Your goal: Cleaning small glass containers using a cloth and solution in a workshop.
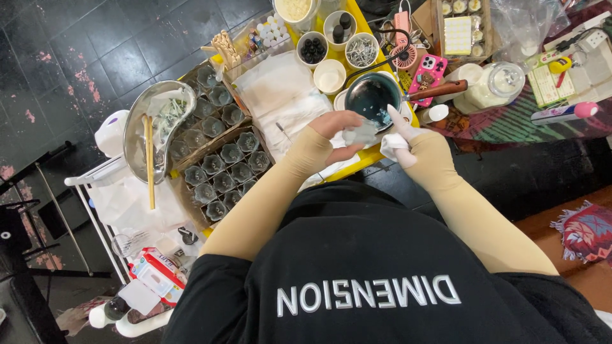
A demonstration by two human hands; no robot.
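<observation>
Left hand (341, 130) curled, fingers clamped on a small pale glass cup (362, 134), held just in front of the dark saucepan (371, 95). Cup's orientation is hard to tell, possibly tipped on its side. Right hand (401, 137) fingers closed around a white cloth (392, 145), one finger extended toward the pan. Pan's wooden handle (440, 90) runs out to the right, long axis roughly level. Yellow table (370, 159) beneath.

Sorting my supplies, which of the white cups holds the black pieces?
The white cup nearest the box of small bottles; its neighbours hold metal bits or pale contents.
</observation>
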